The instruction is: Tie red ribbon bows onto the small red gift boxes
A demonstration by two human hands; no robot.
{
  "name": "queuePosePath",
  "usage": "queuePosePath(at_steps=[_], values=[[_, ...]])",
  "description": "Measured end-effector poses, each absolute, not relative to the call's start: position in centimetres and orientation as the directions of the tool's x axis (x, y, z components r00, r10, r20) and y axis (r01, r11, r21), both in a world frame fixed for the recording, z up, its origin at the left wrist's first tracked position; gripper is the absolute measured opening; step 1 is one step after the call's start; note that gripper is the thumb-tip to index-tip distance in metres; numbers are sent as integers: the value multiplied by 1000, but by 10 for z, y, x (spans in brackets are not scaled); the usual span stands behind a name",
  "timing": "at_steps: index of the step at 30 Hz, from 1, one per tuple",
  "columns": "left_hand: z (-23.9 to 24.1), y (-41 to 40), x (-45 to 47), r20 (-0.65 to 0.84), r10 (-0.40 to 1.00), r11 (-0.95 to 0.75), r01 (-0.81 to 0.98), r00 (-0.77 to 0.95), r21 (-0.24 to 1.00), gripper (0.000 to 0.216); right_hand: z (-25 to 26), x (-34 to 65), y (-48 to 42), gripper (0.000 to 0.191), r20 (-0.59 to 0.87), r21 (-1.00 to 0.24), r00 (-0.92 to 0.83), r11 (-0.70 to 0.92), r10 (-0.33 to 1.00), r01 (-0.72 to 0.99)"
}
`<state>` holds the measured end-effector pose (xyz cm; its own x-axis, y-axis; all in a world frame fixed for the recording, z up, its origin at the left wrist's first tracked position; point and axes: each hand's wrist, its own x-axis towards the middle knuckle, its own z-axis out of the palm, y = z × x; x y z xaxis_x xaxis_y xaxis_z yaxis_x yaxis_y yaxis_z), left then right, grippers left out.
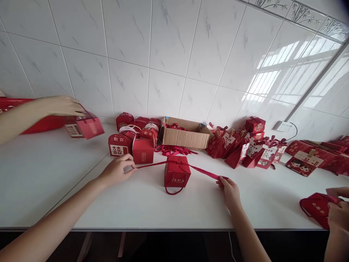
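Note:
In front of me a small red gift box with gold lettering stands upright on the white table, its red cord handle hanging down at the front. A red ribbon runs across its top, with a loose knot or crossing at the middle. My left hand pinches the ribbon's left end, out to the side of the box. Out to the right, my right hand grips the other end. Both halves of the ribbon are stretched nearly straight, and neither hand touches the box.
Red boxes stand grouped behind my left hand. A cardboard box holds red ribbons, with more ribbons before it. Bagged red boxes line the wall. Another person's hand carries a box at left; other hands hold one at right.

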<state>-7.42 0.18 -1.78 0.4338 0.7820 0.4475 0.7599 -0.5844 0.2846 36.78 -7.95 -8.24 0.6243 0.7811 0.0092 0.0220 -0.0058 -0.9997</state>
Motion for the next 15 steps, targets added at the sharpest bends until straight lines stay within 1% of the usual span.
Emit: queuePosePath(at_steps=[1, 2, 3, 4, 5, 6, 7, 8, 9, 10, 13, 15], values=[[-15, -1, -71, 482, 762, -592, 767, 431, 249, 27, -80, 367, -81, 52, 34, -997, 669, -22, 742, 75], [-12, -4, -66, 524, 741, -597, 769, 419, 230, 36, -77, 365, -81, 62, 86, -988, 723, -35, 686, 151], [-9, -7, -59, 568, 724, -600, 764, 391, 239, 47, -73, 361, -81, 69, 162, -970, 766, -40, 622, 238], [-6, -10, -50, 596, 717, -608, 742, 362, 281, 52, -69, 356, -81, 72, 247, -946, 778, -30, 577, 322], [-3, -13, -39, 595, 725, -622, 700, 346, 351, 50, -64, 349, -80, 69, 316, -923, 755, 2, 575, 385], [0, -14, -26, 564, 756, -618, 646, 332, 448, 43, -59, 340, -78, 63, 359, -907, 701, 53, 617, 418], [2, -14, -13, 523, 795, -593, 580, 308, 559, 38, -53, 330, -75, 56, 365, -905, 619, 108, 695, 412], [3, -13, 1, 459, 844, -535, 513, 278, 672, 35, -47, 319, -72, 50, 335, -915, 524, 139, 783, 378], [4, -10, 14, 387, 884, -467, 461, 262, 754, 34, -41, 307, -68, 47, 300, -927, 439, 151, 847, 343], [6, -7, 27, 330, 906, -418, 421, 267, 805, 34, -36, 296, -64, 46, 277, -933, 385, 151, 880, 326], [7, 1, 55, 265, 935, -335, 337, 236, 880, 38, -23, 272, -53, 45, 175, -952, 258, 96, 950, 292], [7, 4, 64, 195, 943, -277, 312, 270, 909, 39, -18, 265, -50, 42, 94, -977, 130, 66, 987, 203]])
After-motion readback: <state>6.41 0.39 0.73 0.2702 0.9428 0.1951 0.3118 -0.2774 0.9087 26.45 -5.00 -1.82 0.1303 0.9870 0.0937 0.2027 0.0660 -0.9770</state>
